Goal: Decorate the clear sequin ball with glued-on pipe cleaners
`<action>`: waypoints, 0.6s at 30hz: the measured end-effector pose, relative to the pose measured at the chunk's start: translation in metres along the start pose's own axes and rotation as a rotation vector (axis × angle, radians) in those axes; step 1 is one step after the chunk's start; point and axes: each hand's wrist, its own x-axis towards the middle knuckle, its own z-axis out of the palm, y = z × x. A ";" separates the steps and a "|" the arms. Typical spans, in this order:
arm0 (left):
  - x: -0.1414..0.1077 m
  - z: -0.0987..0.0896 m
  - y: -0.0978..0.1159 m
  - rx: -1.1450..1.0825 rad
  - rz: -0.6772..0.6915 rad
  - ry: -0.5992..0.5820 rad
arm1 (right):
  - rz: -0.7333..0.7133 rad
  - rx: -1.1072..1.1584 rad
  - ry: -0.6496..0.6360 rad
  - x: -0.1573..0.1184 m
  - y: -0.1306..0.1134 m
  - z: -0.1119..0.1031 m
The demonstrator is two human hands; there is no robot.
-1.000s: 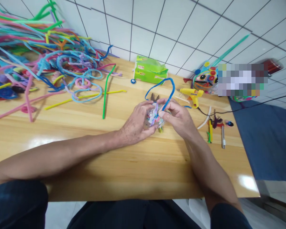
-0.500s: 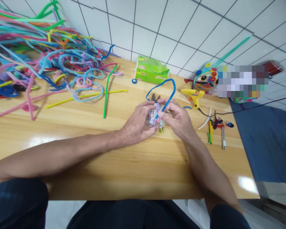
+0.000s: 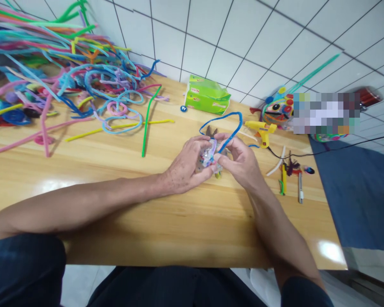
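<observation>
Near the middle of the frame, the left hand (image 3: 187,164) gripped a see-through lump (image 3: 207,160) with tiny colored bits; whether they were inside or stuck on, nobody could tell. The right hand (image 3: 243,162) pinched a bent blue fuzzy stick (image 3: 233,134) against it. Above sat a green packet (image 3: 201,98), its insides hidden. A fuzzy stick heap (image 3: 92,79) covered the upper left of the shiny wooden tabletop (image 3: 179,230). White wall tiles (image 3: 201,21) filled the top.

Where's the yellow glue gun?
In the head view, the yellow glue gun lies on the table, right of centre, just beyond and to the right of the right hand, right of the green packet.
</observation>
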 end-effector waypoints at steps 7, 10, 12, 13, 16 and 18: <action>0.000 -0.001 0.001 -0.041 -0.048 0.000 | 0.107 0.107 -0.040 0.000 -0.001 0.001; 0.000 -0.001 0.002 -0.035 -0.057 -0.003 | 0.126 0.153 -0.045 0.000 -0.002 -0.001; -0.001 -0.001 0.003 -0.037 -0.059 -0.005 | 0.125 0.165 -0.039 0.000 -0.002 -0.001; -0.001 -0.001 0.003 -0.040 -0.059 -0.004 | 0.123 0.165 -0.036 0.000 -0.002 -0.001; -0.001 -0.001 0.004 -0.048 -0.054 -0.008 | 0.125 0.167 -0.033 0.000 0.000 0.000; -0.001 -0.001 0.005 -0.052 -0.046 -0.011 | 0.139 0.182 -0.030 0.000 0.002 0.001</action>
